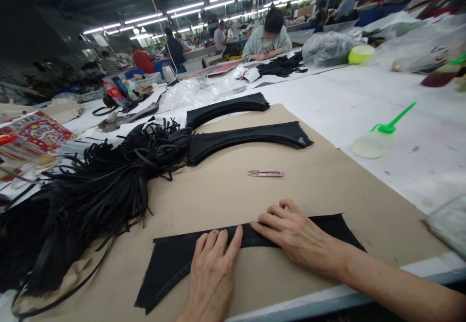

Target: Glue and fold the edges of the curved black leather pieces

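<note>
No legible txt or nos.; markings on red patterned pkt (45, 130), L side, too blurred.

White worktable (320, 94) partly covered by a brown sheet (218, 191).
A curved black piece (163, 254) is laid on the sheet near the front edge, pink-handled snips (271, 173) and two stacks of black pieces (251, 137) are set beyond it, black strips (109, 191) are heaped at left, and a green-spouted bottle (374, 142) is set on the white surface at right.

Both hands lie palm-down from where I'm standing — the left hand (214, 268) pointing forward, the right hand (295, 234) angled inward, its bare forearm (396, 278) stretched low behind.
</note>
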The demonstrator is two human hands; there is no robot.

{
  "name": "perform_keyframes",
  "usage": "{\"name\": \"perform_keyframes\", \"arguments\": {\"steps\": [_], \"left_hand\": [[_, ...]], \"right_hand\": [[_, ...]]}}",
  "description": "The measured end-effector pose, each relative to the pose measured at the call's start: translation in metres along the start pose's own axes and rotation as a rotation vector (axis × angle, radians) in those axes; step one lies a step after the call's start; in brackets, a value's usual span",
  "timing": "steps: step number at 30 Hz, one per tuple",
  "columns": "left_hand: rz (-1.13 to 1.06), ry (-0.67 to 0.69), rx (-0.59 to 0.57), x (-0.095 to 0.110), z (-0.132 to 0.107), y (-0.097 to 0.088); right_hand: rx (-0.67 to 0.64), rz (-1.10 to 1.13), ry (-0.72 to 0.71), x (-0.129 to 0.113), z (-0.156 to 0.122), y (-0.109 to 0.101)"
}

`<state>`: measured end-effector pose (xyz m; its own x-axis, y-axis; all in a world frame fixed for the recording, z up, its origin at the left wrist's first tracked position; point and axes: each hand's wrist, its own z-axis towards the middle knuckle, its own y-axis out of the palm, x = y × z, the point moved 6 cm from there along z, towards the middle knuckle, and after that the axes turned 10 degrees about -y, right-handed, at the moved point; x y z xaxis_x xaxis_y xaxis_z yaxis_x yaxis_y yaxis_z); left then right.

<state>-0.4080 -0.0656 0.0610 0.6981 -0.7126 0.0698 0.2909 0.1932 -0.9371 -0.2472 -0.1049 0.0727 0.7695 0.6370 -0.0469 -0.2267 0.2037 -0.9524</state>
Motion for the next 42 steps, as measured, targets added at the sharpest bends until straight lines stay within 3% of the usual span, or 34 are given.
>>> {"name": "perform_keyframes", "arguments": {"steps": [5,12,15,19,32,36,42], "left_hand": [[-0.033,-0.021,-0.016,-0.002,-0.001,0.002],[-0.068,-0.145,0.133,-0.003,-0.008,-0.006],[-0.13,-0.094,0.088,0.012,-0.009,0.0],[-0.145,-0.124,0.015,0.022,-0.008,0.011],[-0.154,-0.154,0.04,0.02,-0.012,0.012],[-0.142,-0.132,0.059,0.02,-0.009,0.008],[-0.128,-0.131,0.081,0.02,-0.01,0.004]], "right_hand": [[0.004,-0.028,0.003,-0.001,-0.002,0.002],[0.0,-0.071,0.001,-0.004,-0.004,0.003],[0.003,-0.081,-0.005,-0.005,-0.003,0.002],[-0.001,-0.079,-0.008,-0.005,-0.002,0.002],[0.005,-0.056,-0.002,-0.004,0.005,-0.004],[0.012,-0.038,0.053,0.001,0.016,-0.008],[-0.091,-0.021,-0.044,0.002,0.045,0.003]]}}
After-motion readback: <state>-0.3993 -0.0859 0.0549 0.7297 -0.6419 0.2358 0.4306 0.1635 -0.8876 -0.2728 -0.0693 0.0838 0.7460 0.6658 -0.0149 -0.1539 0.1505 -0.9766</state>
